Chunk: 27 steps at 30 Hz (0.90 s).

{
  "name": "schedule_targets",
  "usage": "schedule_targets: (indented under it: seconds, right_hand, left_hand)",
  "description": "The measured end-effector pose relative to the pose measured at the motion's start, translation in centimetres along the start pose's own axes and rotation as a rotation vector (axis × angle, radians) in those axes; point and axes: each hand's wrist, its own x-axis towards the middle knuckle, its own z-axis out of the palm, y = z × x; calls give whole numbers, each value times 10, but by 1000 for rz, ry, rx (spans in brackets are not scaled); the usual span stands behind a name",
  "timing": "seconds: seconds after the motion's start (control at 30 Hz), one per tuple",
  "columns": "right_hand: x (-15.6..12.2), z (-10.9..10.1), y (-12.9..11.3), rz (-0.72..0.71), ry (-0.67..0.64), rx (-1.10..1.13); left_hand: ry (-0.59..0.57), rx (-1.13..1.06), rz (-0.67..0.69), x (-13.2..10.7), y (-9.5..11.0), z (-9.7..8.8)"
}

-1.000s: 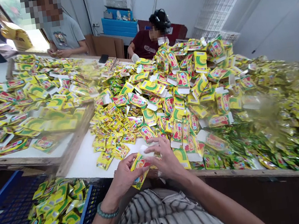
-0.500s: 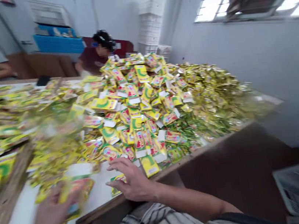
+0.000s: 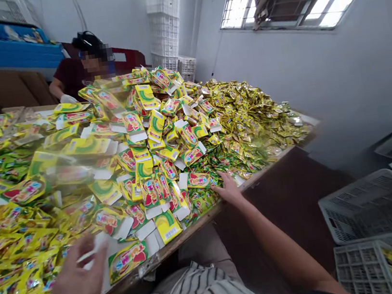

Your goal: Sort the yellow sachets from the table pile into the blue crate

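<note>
My left hand (image 3: 76,280) is at the near edge of the table, fingers and thumb curled round something white and blurred that I cannot make out. Just right of it lies a yellow-green printed carton (image 3: 129,261) with a white flap. My right hand (image 3: 230,190) reaches to the green sachets (image 3: 203,200) at the table's front edge. Its thumb and index finger are apart, and nothing shows between them; the other fingers are partly hidden. Between my hands rises a heap of small yellow cartons (image 3: 159,181), many with white flaps standing out.
Yellow sachets (image 3: 17,250) cover the left of the table, and more gold sachets (image 3: 248,105) are piled at the right. A co-worker (image 3: 78,71) sits across the heap. White plastic crates (image 3: 371,200) stand on the floor to the right, one containing yellow packs.
My view has swung right. My right hand has moved right, from beside the near carton to the green sachets. The yellow carton in my left hand no longer shows clearly.
</note>
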Motion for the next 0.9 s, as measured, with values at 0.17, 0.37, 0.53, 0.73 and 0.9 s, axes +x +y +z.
schedule_targets:
  seconds: [0.17, 0.37, 0.53, 0.73, 0.9]
  right_hand:
    - [8, 4, 9, -52, -7, -39]
    - [6, 12, -7, 47, 20, -61]
    - [-4, 11, -11, 94, 43, -86]
    - [-3, 9, -17, 152, -48, -132]
    - [9, 15, -21, 143, -64, -146]
  left_hand:
    - [-142, 8, 374, -33, 27, 44]
    - [-165, 145, 761, -36, 78, 80]
    - [-211, 246, 843, -44, 94, 94]
    - [-183, 246, 931, -58, 88, 101]
    - [-321, 266, 989, -71, 97, 104]
